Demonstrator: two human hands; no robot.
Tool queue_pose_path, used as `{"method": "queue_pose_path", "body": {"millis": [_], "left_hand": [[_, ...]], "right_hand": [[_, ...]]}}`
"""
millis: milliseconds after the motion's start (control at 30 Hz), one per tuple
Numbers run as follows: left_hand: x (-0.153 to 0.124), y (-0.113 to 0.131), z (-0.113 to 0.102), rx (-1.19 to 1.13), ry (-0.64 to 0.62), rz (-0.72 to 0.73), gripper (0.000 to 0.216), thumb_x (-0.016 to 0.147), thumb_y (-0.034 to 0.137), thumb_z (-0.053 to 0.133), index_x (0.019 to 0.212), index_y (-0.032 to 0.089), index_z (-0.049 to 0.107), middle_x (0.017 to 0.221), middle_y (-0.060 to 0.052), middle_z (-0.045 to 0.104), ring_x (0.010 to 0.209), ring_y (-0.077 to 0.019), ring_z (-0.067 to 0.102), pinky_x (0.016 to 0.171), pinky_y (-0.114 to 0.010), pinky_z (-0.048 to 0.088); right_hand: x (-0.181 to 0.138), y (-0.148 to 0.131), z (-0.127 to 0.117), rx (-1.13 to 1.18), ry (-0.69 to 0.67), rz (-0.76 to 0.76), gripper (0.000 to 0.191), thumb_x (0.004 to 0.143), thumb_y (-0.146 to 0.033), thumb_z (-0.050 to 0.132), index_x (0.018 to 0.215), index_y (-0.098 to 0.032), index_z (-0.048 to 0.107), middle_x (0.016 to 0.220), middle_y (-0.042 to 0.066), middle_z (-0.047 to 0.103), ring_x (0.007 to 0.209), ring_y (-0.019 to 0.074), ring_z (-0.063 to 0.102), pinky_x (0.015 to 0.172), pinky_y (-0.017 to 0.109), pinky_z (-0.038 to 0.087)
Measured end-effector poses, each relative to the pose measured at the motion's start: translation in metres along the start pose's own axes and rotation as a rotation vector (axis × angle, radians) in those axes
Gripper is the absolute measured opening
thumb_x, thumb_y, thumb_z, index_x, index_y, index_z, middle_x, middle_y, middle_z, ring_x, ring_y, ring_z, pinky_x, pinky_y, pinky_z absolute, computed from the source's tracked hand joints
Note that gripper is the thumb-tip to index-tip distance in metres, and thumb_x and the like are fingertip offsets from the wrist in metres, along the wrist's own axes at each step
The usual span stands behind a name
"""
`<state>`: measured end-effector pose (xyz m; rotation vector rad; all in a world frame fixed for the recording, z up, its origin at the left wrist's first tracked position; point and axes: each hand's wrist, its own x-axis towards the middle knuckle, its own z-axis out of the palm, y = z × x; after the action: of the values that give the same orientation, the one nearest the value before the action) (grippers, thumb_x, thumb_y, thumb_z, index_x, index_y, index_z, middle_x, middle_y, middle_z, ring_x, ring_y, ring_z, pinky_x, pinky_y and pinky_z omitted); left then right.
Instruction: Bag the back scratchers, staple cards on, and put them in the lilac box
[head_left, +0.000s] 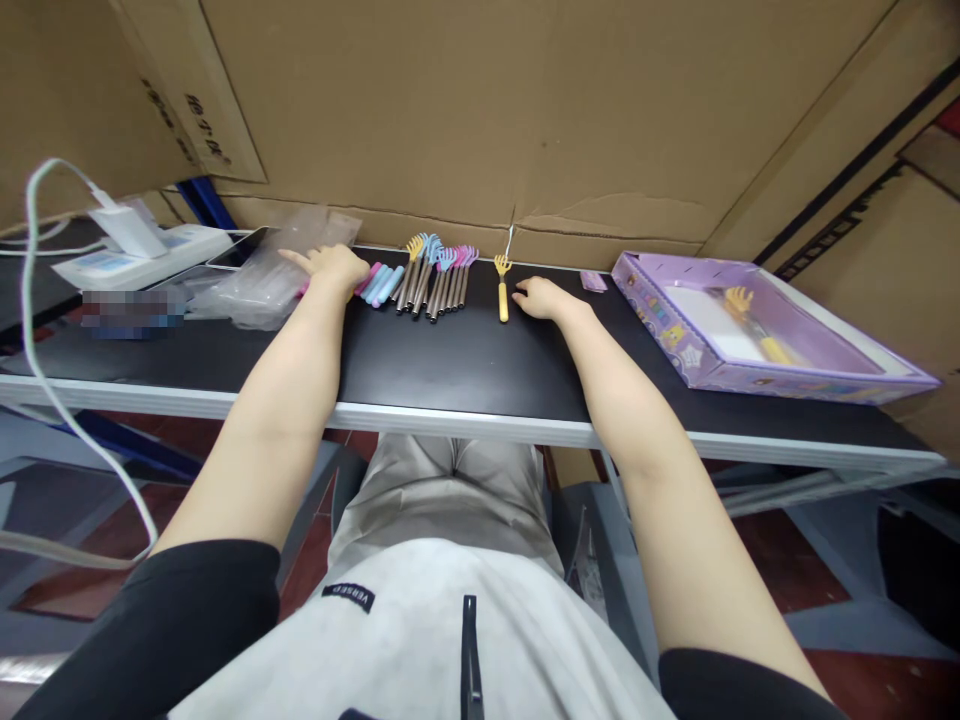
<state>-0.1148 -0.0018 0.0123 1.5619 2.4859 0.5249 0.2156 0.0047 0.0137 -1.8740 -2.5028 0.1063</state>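
Note:
My left hand (334,268) rests at the left end of a row of handles, beside a clear plastic bag (262,275). One of its digits points out to the left, and the others are partly hidden. Pink and blue handles (382,285) show just right of it. Farther right lie several metal-rod back scratchers (431,280) with yellow, blue, pink and purple claw heads. A single back scratcher with a yellow handle (503,300) lies apart, claw end away from me. My right hand (541,298) is just right of it on the table, fingers loosely bent and apart, holding nothing visible.
A purple open box (795,378) at right holds a yellow back scratcher (757,325). A small pink card (593,282) lies near it. On the left are a power strip (150,258) and a white cable (34,290). Cardboard (480,120) walls the back of the black table (457,370).

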Motion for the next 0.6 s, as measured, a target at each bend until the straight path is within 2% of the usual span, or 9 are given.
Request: {"method": "queue_pose_path", "body": {"millis": [133, 367, 433, 500, 600], "left_hand": [[-0.0040, 0.0010, -0.0034, -0.009, -0.024, 0.002, 0.094, 0.063, 0.050, 0.078, 0.143, 0.006, 0.059, 0.149, -0.035, 0.053, 0.147, -0.0614, 0.031, 0.114, -0.086, 0.002], [0.0002, 0.0011, 0.0006, 0.029, 0.000, 0.005, 0.076, 0.067, 0.045, 0.076, 0.133, 0.008, 0.067, 0.142, -0.033, 0.061, 0.146, -0.0584, 0.037, 0.115, -0.083, 0.005], [0.0014, 0.0007, 0.0013, 0.037, 0.029, 0.001, 0.065, 0.069, 0.044, 0.075, 0.124, 0.009, 0.070, 0.132, -0.029, 0.069, 0.143, -0.0534, 0.042, 0.117, -0.078, 0.007], [0.0016, 0.0000, 0.0009, 0.027, 0.061, 0.004, 0.053, 0.073, 0.046, 0.074, 0.112, 0.010, 0.071, 0.116, -0.021, 0.076, 0.141, -0.0446, 0.046, 0.119, -0.068, 0.007], [0.0016, -0.0031, 0.0001, -0.078, 0.138, 0.017, 0.042, 0.083, 0.054, 0.067, 0.086, 0.013, 0.065, 0.087, -0.008, 0.076, 0.138, -0.0327, 0.050, 0.115, -0.052, 0.010]], "right_hand": [[-0.0007, -0.0007, -0.0005, -0.013, 0.000, -0.006, 0.048, 0.107, -0.022, 0.045, 0.148, -0.002, 0.060, 0.156, 0.021, 0.053, 0.148, 0.0309, 0.052, 0.122, 0.035, 0.040], [-0.0008, -0.0010, -0.0003, -0.007, -0.001, -0.012, 0.050, 0.107, -0.022, 0.045, 0.150, 0.001, 0.057, 0.156, 0.023, 0.053, 0.148, 0.0335, 0.051, 0.123, 0.037, 0.039], [-0.0008, -0.0011, -0.0001, -0.002, 0.000, -0.014, 0.049, 0.107, -0.022, 0.045, 0.149, 0.001, 0.058, 0.155, 0.023, 0.053, 0.147, 0.0336, 0.051, 0.123, 0.038, 0.040], [-0.0010, -0.0009, -0.0002, -0.002, 0.002, -0.010, 0.048, 0.107, -0.022, 0.045, 0.148, -0.001, 0.059, 0.155, 0.022, 0.053, 0.147, 0.0329, 0.052, 0.122, 0.038, 0.041], [-0.0014, -0.0007, -0.0003, -0.016, 0.000, 0.000, 0.047, 0.107, -0.022, 0.045, 0.148, -0.004, 0.061, 0.156, 0.020, 0.053, 0.148, 0.0310, 0.051, 0.122, 0.036, 0.041]]}}
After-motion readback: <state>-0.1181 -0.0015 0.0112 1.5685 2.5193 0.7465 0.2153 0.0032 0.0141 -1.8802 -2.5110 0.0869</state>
